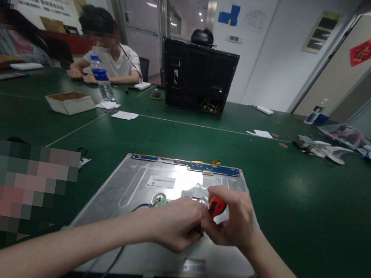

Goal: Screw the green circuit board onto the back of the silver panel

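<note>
A silvery metal display panel (218, 262) lies flat on the table before me, with a blue circuit strip (168, 161) along its far edge. My right hand (241, 220) is closed around the orange and black handle of what looks like a screwdriver (217, 206), held above the panel's middle. Its tip is hidden. Curled up beside it, my left hand (179, 225) is closed low over the panel; whatever its fingers hold is out of sight. A small green board (161, 202) and a black cable (114, 259) show left of my left hand.
Across the green table (300, 213) stands a black monitor frame (198, 77). An open box (70, 103), a water bottle (103, 78) and paper slips (125, 115) lie left; white gloves (331, 152) lie right. Two people sit at far left. A pixelated area covers the near left.
</note>
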Available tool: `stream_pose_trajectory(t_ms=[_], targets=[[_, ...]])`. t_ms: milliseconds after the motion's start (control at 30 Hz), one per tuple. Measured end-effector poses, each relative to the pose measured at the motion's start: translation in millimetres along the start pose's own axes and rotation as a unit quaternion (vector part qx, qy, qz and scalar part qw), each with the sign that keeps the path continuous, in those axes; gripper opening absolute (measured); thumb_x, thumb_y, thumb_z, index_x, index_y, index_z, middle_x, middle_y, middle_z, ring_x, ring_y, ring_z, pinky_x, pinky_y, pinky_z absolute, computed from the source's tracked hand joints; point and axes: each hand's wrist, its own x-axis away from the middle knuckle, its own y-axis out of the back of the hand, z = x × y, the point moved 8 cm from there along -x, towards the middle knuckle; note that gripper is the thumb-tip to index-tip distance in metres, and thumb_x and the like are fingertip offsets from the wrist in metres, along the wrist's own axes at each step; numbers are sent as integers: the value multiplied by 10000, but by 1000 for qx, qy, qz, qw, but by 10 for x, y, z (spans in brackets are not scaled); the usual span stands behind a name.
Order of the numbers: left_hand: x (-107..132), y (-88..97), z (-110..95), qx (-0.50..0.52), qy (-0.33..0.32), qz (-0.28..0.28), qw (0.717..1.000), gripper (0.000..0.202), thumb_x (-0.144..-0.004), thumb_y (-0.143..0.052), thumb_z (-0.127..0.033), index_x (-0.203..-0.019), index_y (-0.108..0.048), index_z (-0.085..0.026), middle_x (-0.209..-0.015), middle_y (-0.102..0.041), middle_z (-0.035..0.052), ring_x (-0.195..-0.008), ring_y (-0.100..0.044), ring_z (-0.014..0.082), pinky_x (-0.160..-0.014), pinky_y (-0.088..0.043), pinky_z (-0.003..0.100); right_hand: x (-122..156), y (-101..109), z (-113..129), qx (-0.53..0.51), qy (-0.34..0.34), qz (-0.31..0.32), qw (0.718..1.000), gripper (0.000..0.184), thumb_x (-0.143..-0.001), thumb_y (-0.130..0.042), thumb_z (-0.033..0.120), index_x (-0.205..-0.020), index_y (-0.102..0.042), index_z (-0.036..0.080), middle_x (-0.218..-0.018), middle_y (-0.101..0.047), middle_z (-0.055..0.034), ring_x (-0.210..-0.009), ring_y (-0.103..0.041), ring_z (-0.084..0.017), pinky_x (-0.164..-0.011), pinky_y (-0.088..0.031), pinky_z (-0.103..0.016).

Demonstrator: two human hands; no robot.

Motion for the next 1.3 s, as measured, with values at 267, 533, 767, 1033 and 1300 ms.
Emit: stream_pose_trajectory(t_ms=[267,533,767,1033,1300], targets=[[11,-84,44,-8,23,7,1000,42,-792,-605,-113,-773,-591,-147,-740,-644,50,-651,-582,172,-568,-466,265,-28,8,30,22,7,-9,1000,250,-914,-533,232,-1154,-475,190,-612,-589,72,-414,-504,-103,-419,-389,-221],[-1,-64,29,8,23,4,1000,113,-760,-603,-95,-701,-533,-163,-700,-614,32,-646,-593,174,-567,-470,260,-15,-15,20,-48,16,8,999,321,-895,-497,235,-1204,-472,154,-633,-542,50,-454,-508,-121,-426,-374,-246],[-7,-6,-19,36,-9,-12,999,115,-727,-596,-66,-742,-552,-172,-707,-610,17,-647,-582,170,-573,-470,261,-1,-7,31,-45,19,3,999,370,-841,-449,183,-1209,-479,151,-668,-566,28,-469,-516,-127,-427,-389,-254],[-6,-38,-6,31,-15,-1,999,104,-743,-574,-75,-698,-555,-166,-663,-602,18,-609,-563,167,-574,-478,262,-16,19,58,-6,15,-16,1000,314,-870,-515,193,-1179,-457,188,-617,-552,66,-435,-481,-109,-406,-366,-230],[17,-82,23,10,9,-2,1000,54,-758,-594,-107,-766,-577,-157,-743,-630,38,-675,-597,192,-612,-502,281,-24,9,66,-9,10,-2,1000,323,-879,-528,205,-1195,-467,173,-674,-613,36,-465,-533,-114,-434,-414,-226]])
